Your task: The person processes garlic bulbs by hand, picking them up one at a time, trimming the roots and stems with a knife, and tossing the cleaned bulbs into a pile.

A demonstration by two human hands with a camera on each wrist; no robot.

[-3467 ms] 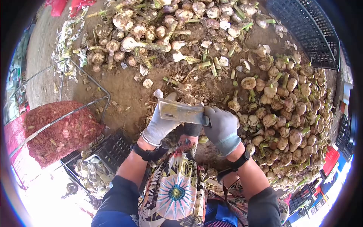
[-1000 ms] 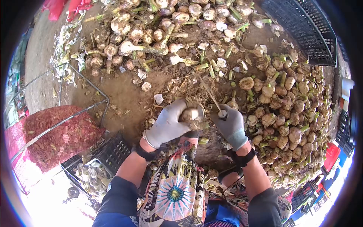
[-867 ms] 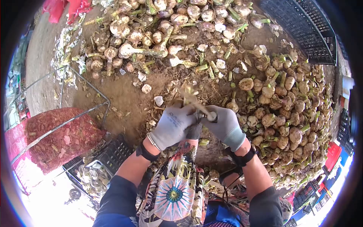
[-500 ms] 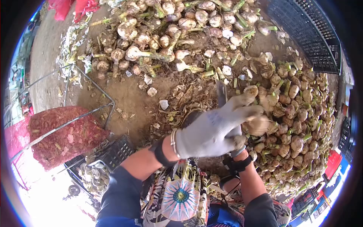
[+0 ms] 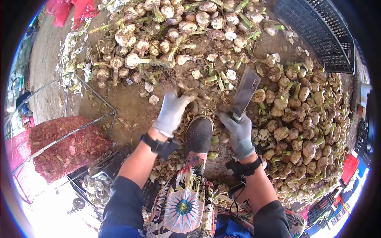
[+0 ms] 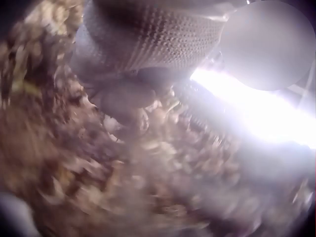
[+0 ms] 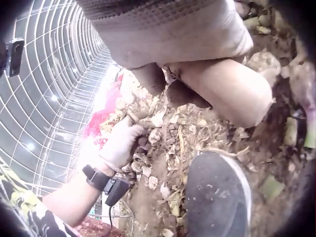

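In the head view my gloved right hand (image 5: 239,133) grips the handle of a cleaver (image 5: 247,89), its broad blade pointing up and away above the litter. My gloved left hand (image 5: 171,113) reaches forward beyond the dark shoe (image 5: 199,134), with soiled fingertips spread beside a brownish garlic bulb (image 5: 201,104) among the peelings. Seen from the right wrist, the left hand (image 7: 121,143) is low over the scraps, and the right glove (image 7: 177,37) fills the top. The left wrist view is blurred, with the left glove (image 6: 148,39) at its top.
Untrimmed garlic with stalks (image 5: 137,60) lies at the far side; a large heap of bulbs (image 5: 297,131) is on the right. A red mesh sack (image 5: 69,144) and metal frame (image 5: 93,85) stand left. Black crates (image 5: 317,33) sit at the far right.
The left hand, gripping a garlic bulb about a second ago, swung right to the heap, where a bulb showed at its fingers, then came back left. The cleaver now points up and away.
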